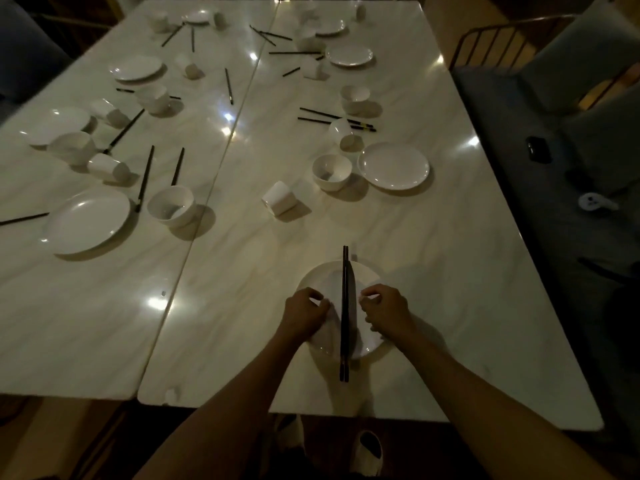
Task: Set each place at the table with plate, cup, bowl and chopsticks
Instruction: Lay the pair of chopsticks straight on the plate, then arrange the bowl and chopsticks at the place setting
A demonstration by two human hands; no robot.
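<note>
White plate lies flat near the near edge of the table. Dark chopsticks, paired and parallel, lie across its middle, both ends overhanging. Other plates, bowls, tipped cups and loose chopsticks lie scattered toward the far edge.

Plate sides beneath both hands; fingertips indistinct.

Chopsticks across near plate — hands either side, tipped cup behind, bowl beyond.
</note>
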